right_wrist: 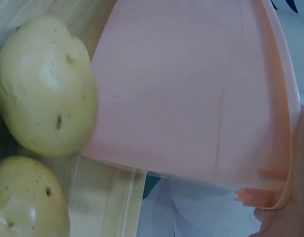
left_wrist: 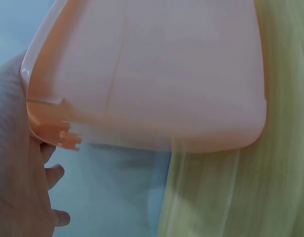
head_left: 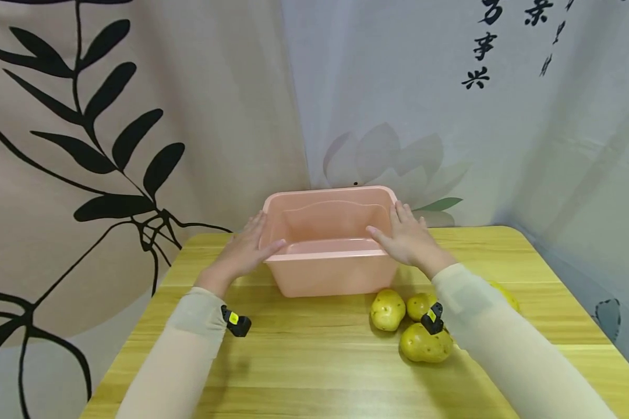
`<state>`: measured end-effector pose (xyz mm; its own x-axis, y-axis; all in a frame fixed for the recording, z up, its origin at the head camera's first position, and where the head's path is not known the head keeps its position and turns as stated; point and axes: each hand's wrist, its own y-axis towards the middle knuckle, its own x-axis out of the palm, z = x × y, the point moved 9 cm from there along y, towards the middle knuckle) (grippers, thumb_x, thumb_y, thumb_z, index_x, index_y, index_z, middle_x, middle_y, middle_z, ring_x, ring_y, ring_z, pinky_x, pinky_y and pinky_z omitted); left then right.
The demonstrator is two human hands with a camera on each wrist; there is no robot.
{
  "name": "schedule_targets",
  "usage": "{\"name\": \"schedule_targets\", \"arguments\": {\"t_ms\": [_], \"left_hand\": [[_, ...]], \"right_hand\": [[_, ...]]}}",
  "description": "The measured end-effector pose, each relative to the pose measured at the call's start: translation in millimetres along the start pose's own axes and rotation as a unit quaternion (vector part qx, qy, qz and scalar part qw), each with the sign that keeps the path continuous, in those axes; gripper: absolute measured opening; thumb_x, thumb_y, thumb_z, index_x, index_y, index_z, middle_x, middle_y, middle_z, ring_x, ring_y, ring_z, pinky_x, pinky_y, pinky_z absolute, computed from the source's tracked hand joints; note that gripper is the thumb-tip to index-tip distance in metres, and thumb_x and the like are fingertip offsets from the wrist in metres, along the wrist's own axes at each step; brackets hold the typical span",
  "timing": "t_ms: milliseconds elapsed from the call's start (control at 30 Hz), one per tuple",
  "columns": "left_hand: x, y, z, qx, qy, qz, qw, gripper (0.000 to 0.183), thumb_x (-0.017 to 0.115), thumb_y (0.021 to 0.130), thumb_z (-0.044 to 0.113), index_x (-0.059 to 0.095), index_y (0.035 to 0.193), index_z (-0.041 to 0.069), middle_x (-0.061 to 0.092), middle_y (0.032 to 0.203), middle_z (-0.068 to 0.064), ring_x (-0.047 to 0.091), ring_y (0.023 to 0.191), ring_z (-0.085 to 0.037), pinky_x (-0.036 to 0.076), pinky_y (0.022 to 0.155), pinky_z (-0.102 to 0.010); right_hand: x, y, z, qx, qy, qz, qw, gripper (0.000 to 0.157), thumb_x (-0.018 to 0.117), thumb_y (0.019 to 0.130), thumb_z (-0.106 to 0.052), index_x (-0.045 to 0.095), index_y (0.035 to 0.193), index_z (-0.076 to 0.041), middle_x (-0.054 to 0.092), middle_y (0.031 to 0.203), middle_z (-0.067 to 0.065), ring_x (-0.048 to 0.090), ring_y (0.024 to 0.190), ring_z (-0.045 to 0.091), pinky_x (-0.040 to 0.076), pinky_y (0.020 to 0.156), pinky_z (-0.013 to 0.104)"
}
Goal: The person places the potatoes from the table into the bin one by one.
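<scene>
A pink plastic basin (head_left: 335, 276) stands on the wooden table, its mouth tipped into sight in the head view. My left hand (head_left: 243, 250) holds its left rim, the thumb over the opening. In the left wrist view, fingertips (left_wrist: 55, 175) curl below the rim outside. On the opposite side my right hand (head_left: 411, 241) grips the right rim, thumb likewise reaching over the opening. Part of that hand's fingers is cut off in the right wrist view. Yellow potatoes (head_left: 388, 310) lie close to the basin's near right corner, below my right wrist.
Another yellow thing (head_left: 505, 295) is partly hidden behind my right sleeve. Patterned curtains (head_left: 230, 116) hang at the back and sides, close behind the table's far edge. The wooden table top (head_left: 293, 361) stretches out in front of the basin.
</scene>
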<state>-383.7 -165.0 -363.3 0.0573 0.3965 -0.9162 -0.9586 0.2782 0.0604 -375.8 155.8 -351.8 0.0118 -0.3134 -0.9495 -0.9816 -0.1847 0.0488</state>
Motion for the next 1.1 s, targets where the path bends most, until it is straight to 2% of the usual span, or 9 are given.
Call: {"name": "schedule_targets", "arguments": {"t_ms": [200,467,667,833,1100], "left_hand": [[-7.9,-6.6,-13.5,-0.001,0.012,-0.009,0.9999,0.095,0.03,0.078,0.078,-0.002,0.148,0.022,-0.01,0.15,0.012,-0.006,0.137,-0.017,0.005,0.105,-0.056],[-15.0,-13.2,-26.3,-0.012,0.016,-0.028,0.9994,0.094,0.029,0.078,0.078,-0.004,0.147,0.024,-0.012,0.149,0.012,-0.006,0.137,-0.019,0.005,0.102,-0.062],[-22.4,-15.3,-29.8,-0.029,0.042,-0.037,0.998,0.095,0.024,0.077,0.079,-0.004,0.147,0.022,-0.011,0.15,0.008,-0.005,0.137,-0.023,0.006,0.1,-0.064],[-29.4,-14.6,-28.9,-0.04,0.065,-0.035,0.9965,0.096,0.02,0.078,0.079,-0.001,0.148,0.017,-0.008,0.151,0.002,-0.004,0.137,-0.028,0.005,0.097,-0.068],[-31.7,-17.8,-38.6,-0.075,0.099,-0.05,0.991,0.098,0.014,0.076,0.081,-0.002,0.147,0.015,-0.009,0.152,-0.003,-0.005,0.136,-0.033,-0.003,0.093,-0.071]], "right_hand": [[2.8,-1,-19,-0.021,-0.006,0.007,1.0,0.094,0.018,0.085,-0.072,0.0,0.145,-0.001,-0.001,0.151,0.016,-0.009,0.137,0.029,-0.003,0.104,0.057],[7.3,-3,-37,-0.043,-0.021,0.017,0.999,0.092,0.014,0.084,-0.073,0.004,0.146,-0.005,0.0,0.151,0.014,-0.009,0.137,0.025,-0.003,0.105,0.054],[7.8,-7,-54,-0.066,-0.033,0.025,0.997,0.093,0.013,0.084,-0.073,0.01,0.146,-0.004,0.005,0.151,0.014,-0.003,0.138,0.027,-0.001,0.106,0.053],[11.1,-15,-72,-0.092,-0.055,0.03,0.994,0.091,0.014,0.085,-0.072,0.014,0.146,-0.005,0.006,0.151,0.01,-0.001,0.138,0.025,0.003,0.107,0.051],[24.8,-35,-104,-0.139,-0.096,0.028,0.985,0.09,0.012,0.084,-0.073,0.012,0.146,-0.007,0.002,0.152,0.006,-0.004,0.137,0.022,0.004,0.108,0.049]]}}
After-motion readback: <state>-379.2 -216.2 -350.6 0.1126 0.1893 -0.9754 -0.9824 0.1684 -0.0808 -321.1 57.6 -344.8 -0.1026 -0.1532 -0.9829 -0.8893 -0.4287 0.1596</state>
